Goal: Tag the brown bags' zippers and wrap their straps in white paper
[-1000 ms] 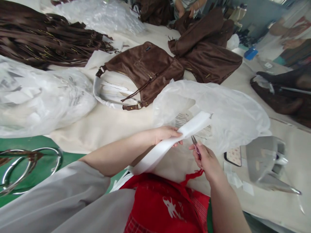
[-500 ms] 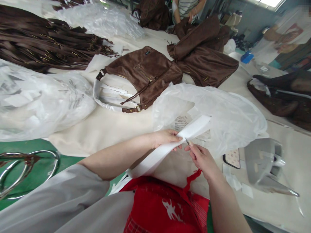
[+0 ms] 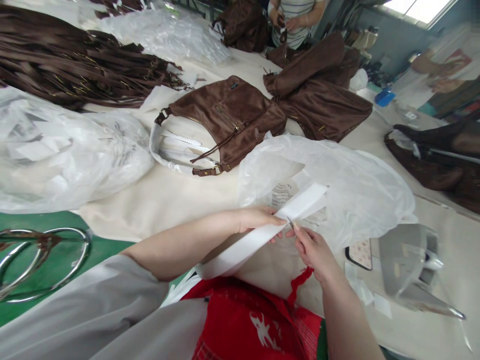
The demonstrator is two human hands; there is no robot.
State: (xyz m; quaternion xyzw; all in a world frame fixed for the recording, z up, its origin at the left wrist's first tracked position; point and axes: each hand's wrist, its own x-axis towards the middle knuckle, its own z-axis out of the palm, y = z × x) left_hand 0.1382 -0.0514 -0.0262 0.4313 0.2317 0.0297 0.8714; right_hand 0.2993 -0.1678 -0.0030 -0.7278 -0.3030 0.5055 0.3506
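Observation:
A long white strip (image 3: 240,248) slants across the space in front of me, and my left hand (image 3: 260,218) is closed on it, thumb on top. My right hand (image 3: 310,246) pinches a small pointed metal tool (image 3: 291,223), whose tip touches or nearly touches the strip beside my left thumb. Most of the tool is hidden in my fingers, so its kind is unclear. Behind the strip spreads a clear plastic bag (image 3: 348,175) with printed text. Beyond it lies a brown handbag (image 3: 249,112), its strap wrapped in white.
More brown bags (image 3: 330,100) lie behind, with a pile of brown straps (image 3: 75,60) at the far left. A filled plastic bag (image 3: 71,150) sits at left. A phone (image 3: 360,254) and a grey tape dispenser (image 3: 403,255) are at right. A person (image 3: 296,20) works across the table.
The view has shifted slightly, so the scene sits a little lower and further right. Both hands keep their hold on the strip and the tool. The person across has raised their hands.

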